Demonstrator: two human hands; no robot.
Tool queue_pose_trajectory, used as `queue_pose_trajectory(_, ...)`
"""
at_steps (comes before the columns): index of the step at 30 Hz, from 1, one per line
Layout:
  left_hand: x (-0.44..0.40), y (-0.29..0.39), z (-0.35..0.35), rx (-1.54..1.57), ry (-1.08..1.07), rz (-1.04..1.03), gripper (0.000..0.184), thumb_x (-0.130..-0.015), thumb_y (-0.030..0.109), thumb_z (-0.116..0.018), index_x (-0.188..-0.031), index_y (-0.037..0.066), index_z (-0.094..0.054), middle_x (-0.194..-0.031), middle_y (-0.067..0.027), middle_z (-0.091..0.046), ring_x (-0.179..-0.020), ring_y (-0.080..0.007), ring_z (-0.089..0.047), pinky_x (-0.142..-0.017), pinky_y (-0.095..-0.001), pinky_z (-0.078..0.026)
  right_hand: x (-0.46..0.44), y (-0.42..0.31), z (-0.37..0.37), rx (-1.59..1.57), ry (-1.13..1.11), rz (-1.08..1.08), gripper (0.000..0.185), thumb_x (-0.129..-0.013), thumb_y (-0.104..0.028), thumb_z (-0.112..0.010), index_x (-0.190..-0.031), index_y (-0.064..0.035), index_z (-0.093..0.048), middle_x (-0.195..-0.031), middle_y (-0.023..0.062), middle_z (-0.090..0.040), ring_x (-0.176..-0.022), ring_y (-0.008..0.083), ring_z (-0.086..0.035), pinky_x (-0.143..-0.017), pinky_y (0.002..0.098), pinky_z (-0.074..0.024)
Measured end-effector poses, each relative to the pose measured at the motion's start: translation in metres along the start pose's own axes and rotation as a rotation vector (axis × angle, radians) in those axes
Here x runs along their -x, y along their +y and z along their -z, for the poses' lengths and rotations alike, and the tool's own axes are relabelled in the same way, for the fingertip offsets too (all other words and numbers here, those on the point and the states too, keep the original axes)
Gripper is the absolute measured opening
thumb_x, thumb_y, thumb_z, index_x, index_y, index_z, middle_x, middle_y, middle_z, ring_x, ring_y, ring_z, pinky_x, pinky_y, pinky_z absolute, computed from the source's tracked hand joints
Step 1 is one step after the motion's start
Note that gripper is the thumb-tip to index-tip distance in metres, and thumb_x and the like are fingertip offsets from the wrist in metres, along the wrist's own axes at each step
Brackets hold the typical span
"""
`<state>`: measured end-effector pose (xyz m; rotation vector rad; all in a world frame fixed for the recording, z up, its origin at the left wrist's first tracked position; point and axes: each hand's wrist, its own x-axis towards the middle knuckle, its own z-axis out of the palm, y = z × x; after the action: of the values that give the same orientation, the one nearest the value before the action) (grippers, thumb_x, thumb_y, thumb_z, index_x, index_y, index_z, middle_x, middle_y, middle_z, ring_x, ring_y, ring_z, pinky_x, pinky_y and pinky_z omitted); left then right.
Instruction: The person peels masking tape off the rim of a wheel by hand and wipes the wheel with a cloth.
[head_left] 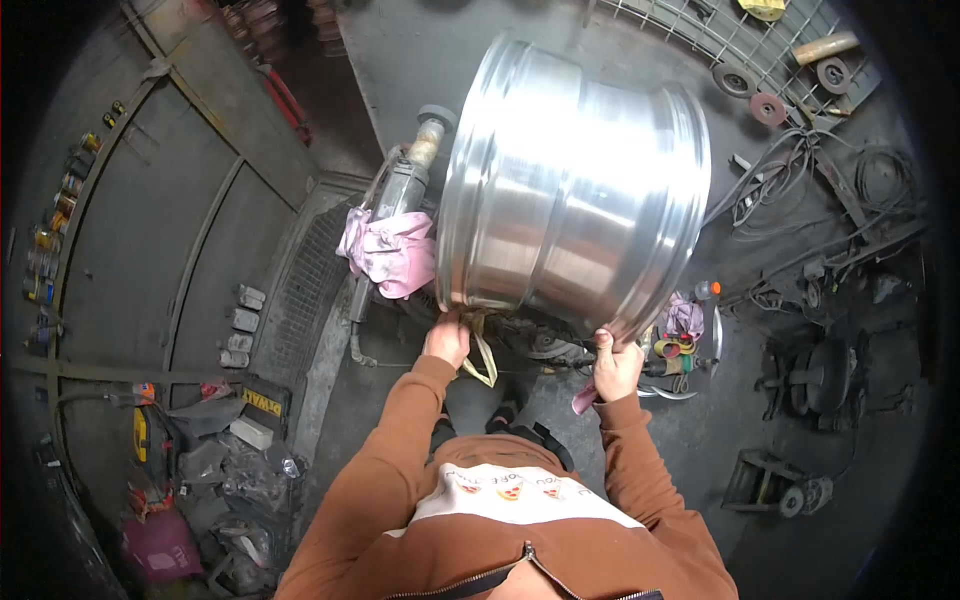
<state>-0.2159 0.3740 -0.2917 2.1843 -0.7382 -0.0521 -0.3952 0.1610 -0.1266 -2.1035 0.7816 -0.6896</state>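
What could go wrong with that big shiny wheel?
The wheel looks smooth and heavy, so it might slip or roll toward the person's feet. Both the left hand and right hand are at its lower edge, so fingers could get pinched. The dangling yellowish strap might snag.

one metal wheel rim (575, 190) in the grip, one left hand (447, 342) and one right hand (619, 368) on it, two patterned pink cloths (392, 255), one either side of the grip, three round discs (768, 110) beyond it, far right
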Motion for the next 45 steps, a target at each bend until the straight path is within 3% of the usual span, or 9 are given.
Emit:
queue_pose_trajectory(11, 0.207, -0.032, 0.1, -0.22, -0.2, 0.41, 0.016, -0.089, 0.013, -0.054, -0.1, 0.002, -0.052, -0.095, -0.025, -0.055, -0.091, -0.0461, -0.054, -0.077, -0.0506, -0.046, -0.168, -0.115, 0.087, -0.149, -0.305, -0.137, 0.045, -0.091, -0.044, -0.058, -0.084, -0.0012, -0.069, -0.069, 0.0052, -0.062, -0.058, 0.0139, -0.051, -0.058, 0.0325, -0.0431)
queue_pose_trajectory(13, 0.324, -0.108, 0.12, -0.345, -0.337, 0.742, 0.027, -0.087, 0.02, -0.06, -0.107, 0.003, -0.055, -0.098, -0.0234, -0.058, -0.093, -0.0432, -0.056, -0.08, -0.0491, -0.046, -0.216, -0.132, 0.086, -0.219, -0.276, -0.103, 0.042, -0.089, -0.043, -0.061, -0.088, -0.0008, -0.069, -0.074, 0.006, -0.064, -0.059, 0.0132, -0.053, -0.059, 0.0315, -0.0441)
queue_pose_trajectory(15, 0.472, -0.145, 0.188, -0.495, -0.482, 0.507, 0.056, -0.083, 0.033, -0.066, -0.129, 0.005, -0.048, -0.112, -0.0206, -0.058, -0.102, -0.0403, -0.057, -0.089, -0.0479, -0.046, -0.242, -0.141, 0.091, -0.235, -0.326, -0.156, 0.041, -0.088, -0.04, -0.063, -0.095, -0.0004, -0.068, -0.08, 0.0058, -0.066, -0.066, 0.0124, -0.058, -0.065, 0.0293, -0.0471)
queue_pose_trajectory(17, 0.481, -0.083, 0.243, -0.633, -0.658, 1.456, 0.044, -0.094, 0.034, -0.052, -0.132, 0.012, -0.05, -0.114, -0.0162, -0.063, -0.093, -0.0346, -0.064, -0.081, -0.0456, -0.051, -0.252, -0.138, 0.094, -0.309, -0.429, -0.27, 0.037, -0.087, -0.036, -0.065, -0.102, -0.0018, -0.067, -0.084, 0.0047, -0.067, -0.075, 0.0113, -0.063, -0.073, 0.0248, -0.0494)
queue_pose_trajectory(18, 0.475, -0.066, 0.251, -0.624, -0.667, 1.46, 0.044, -0.094, 0.034, -0.052, -0.132, 0.012, -0.05, -0.114, -0.0162, -0.063, -0.093, -0.0346, -0.064, -0.081, -0.0456, -0.051, -0.25, -0.137, 0.092, -0.298, -0.434, -0.272, 0.037, -0.087, -0.036, -0.065, -0.102, -0.0018, -0.067, -0.084, 0.0047, -0.067, -0.075, 0.0113, -0.063, -0.073, 0.0248, -0.0494)
queue_pose_trajectory(30, 0.173, 0.036, 0.181, -0.245, 0.46, 0.639, 0.037, -0.094, 0.024, -0.052, -0.111, -0.008, -0.047, -0.104, -0.0301, -0.053, -0.097, -0.0462, -0.052, -0.089, -0.0502, -0.042, -0.134, -0.09, 0.093, -0.303, -0.317, 0.097, 0.041, -0.095, -0.037, -0.055, -0.096, 0.0029, -0.064, -0.079, 0.0005, -0.06, -0.076, 0.0087, -0.05, -0.071, 0.0256, -0.043)
queue_pose_trajectory(34, 0.098, 0.073, 0.134, -0.029, 0.789, -0.052, 0.041, -0.091, 0.029, -0.057, -0.11, -0.007, -0.049, -0.103, -0.0244, -0.051, -0.099, -0.0407, -0.053, -0.09, -0.0521, -0.041, -0.075, -0.035, 0.07, -0.043, -0.224, 0.312, 0.06, -0.096, -0.053, -0.044, -0.107, 0.0023, -0.063, -0.085, 0.0162, -0.065, -0.078, 0.0261, -0.062, -0.074, 0.0359, -0.0478)
queue_pose_trajectory(40, 0.0, 0.163, 0.106, -0.075, 0.378, -0.875, 0.047, -0.072, 0.024, -0.069, -0.11, 0.01, -0.047, -0.104, -0.0146, -0.052, -0.101, -0.0306, -0.054, -0.091, -0.0513, -0.035, -0.043, -0.009, 0.027, -0.103, -0.019, 0.218, 0.057, -0.095, -0.051, -0.047, -0.086, 0.0033, -0.061, -0.063, 0.0144, -0.054, -0.058, 0.0291, -0.054, -0.056, 0.04, -0.0403)
queue_pose_trajectory(45, -0.058, 0.146, 0.062, -0.12, 0.636, -0.756, 0.029, -0.086, 0.03, -0.059, -0.106, 0.014, -0.045, -0.106, -0.0093, -0.054, -0.095, -0.028, -0.052, -0.086, -0.0462, -0.032, -0.038, -0.007, 0.018, -0.071, 0.075, 0.123, 0.063, -0.094, -0.056, -0.046, -0.076, 0.0036, -0.056, -0.057, 0.013, -0.047, -0.053, 0.025, -0.047, -0.051, 0.0402, -0.037)
